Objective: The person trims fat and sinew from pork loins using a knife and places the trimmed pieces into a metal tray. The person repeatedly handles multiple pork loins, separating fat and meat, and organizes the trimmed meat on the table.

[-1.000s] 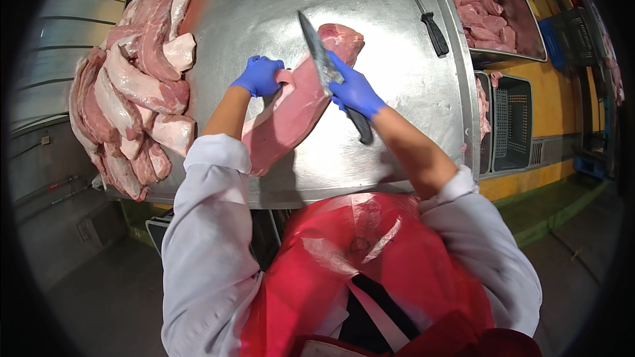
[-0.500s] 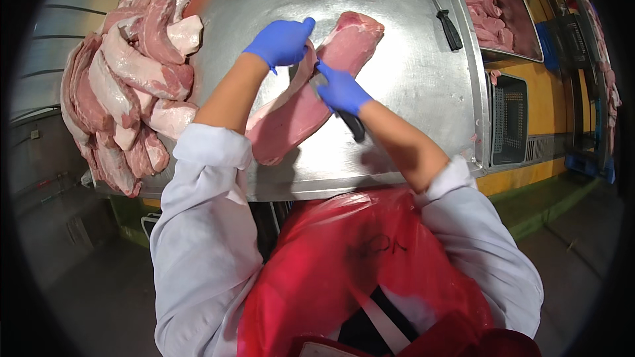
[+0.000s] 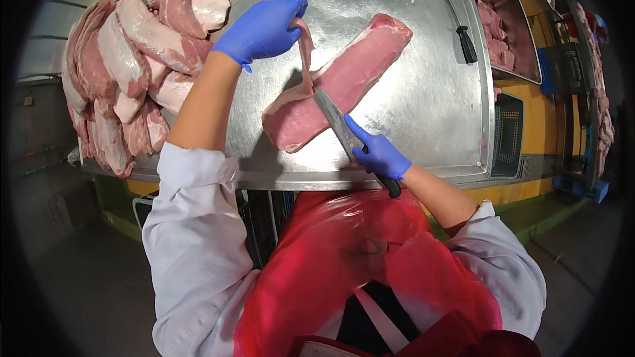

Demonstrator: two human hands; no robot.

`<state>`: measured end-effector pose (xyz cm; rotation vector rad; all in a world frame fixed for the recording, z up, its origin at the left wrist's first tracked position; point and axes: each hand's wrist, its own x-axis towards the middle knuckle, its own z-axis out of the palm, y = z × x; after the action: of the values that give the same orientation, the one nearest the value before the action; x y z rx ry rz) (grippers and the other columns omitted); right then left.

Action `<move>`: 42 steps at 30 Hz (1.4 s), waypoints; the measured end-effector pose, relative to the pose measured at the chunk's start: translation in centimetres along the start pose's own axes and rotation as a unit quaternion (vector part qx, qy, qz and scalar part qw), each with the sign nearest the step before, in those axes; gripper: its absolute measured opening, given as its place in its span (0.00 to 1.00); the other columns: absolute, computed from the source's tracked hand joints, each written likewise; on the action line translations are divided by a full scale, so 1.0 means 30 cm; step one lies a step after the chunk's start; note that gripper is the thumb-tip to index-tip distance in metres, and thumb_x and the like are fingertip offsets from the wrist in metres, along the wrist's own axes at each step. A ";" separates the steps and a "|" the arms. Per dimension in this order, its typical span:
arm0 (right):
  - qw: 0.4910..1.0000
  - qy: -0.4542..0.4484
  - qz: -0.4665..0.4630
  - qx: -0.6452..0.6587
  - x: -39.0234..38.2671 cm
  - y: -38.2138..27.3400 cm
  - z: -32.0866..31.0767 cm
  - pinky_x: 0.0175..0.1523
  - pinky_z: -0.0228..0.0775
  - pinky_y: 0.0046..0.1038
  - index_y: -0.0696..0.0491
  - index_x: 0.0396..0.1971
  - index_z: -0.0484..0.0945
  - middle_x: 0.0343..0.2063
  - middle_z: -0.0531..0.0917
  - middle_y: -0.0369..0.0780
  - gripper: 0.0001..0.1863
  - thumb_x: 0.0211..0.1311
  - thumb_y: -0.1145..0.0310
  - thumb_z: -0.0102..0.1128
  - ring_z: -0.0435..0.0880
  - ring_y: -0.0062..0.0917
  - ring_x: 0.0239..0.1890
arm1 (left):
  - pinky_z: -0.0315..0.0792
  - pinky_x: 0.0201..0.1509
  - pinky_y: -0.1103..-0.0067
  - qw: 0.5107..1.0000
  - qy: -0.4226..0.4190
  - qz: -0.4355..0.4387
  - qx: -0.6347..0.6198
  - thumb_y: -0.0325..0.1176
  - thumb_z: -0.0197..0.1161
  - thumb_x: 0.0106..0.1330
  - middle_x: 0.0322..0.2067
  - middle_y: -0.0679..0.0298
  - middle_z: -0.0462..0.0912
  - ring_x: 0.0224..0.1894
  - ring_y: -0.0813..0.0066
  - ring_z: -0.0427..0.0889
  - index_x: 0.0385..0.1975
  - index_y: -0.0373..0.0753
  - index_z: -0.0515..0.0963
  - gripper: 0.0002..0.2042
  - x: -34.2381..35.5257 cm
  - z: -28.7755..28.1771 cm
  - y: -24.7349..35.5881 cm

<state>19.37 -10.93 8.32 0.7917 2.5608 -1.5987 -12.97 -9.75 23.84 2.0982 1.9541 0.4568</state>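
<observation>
A long slab of pink meat [image 3: 357,58] lies slantwise on the metal table [image 3: 423,125]. My left hand [image 3: 261,32], in a blue glove, is closed on a thin strip of meat [image 3: 306,56] and holds it up above the slab, to which its lower end is still joined. In my blue-gloved right hand [image 3: 380,154] is the black handle of a knife [image 3: 336,117]. Its blade points up and left, with the tip at the base of the strip, against the slab.
A big pile of meat pieces [image 3: 149,46] covers the table's left side. At the right lies a sharpening steel [image 3: 456,23] with a black handle. Beyond the table's right edge stand a metal tub [image 3: 529,39] with meat pieces and a grey crate [image 3: 508,135].
My left hand has moved up and left, lifting the strip from the slab. My right hand has drawn the knife down and right, so more of its blade shows.
</observation>
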 end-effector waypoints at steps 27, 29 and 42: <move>0.937 -0.257 -0.054 0.232 0.158 -0.098 0.290 0.29 0.74 0.28 0.49 0.64 0.71 0.23 0.80 0.41 0.24 0.68 0.67 0.53 0.78 0.22 0.20 | 0.77 0.37 0.69 0.937 0.299 0.142 -0.112 0.32 0.60 0.57 0.28 0.54 0.83 0.32 0.56 0.83 0.33 0.37 0.78 0.07 0.232 0.078 0.936; 0.950 -0.196 -0.158 0.184 0.203 -0.056 0.333 0.33 0.75 0.29 0.51 0.56 0.78 0.26 0.82 0.40 0.18 0.69 0.64 0.53 0.79 0.22 0.24 | 0.74 0.55 0.65 0.963 0.202 0.163 -0.067 0.38 0.65 0.56 0.43 0.54 0.81 0.49 0.58 0.81 0.44 0.39 0.78 0.16 0.364 0.160 1.185; 0.967 0.243 0.078 -0.009 0.425 0.460 -0.570 0.36 0.81 0.31 0.32 0.75 0.54 0.34 0.87 0.48 0.43 0.60 0.69 0.59 0.87 0.29 0.27 | 0.73 0.50 0.62 0.959 -0.025 -0.275 -0.066 0.57 0.62 0.63 0.44 0.45 0.82 0.46 0.49 0.80 0.41 0.32 0.78 0.27 -0.454 0.709 0.155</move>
<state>18.30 13.47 1.39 1.5061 2.7124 -1.4774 -1.33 -22.87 5.09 1.3836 2.2795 0.3973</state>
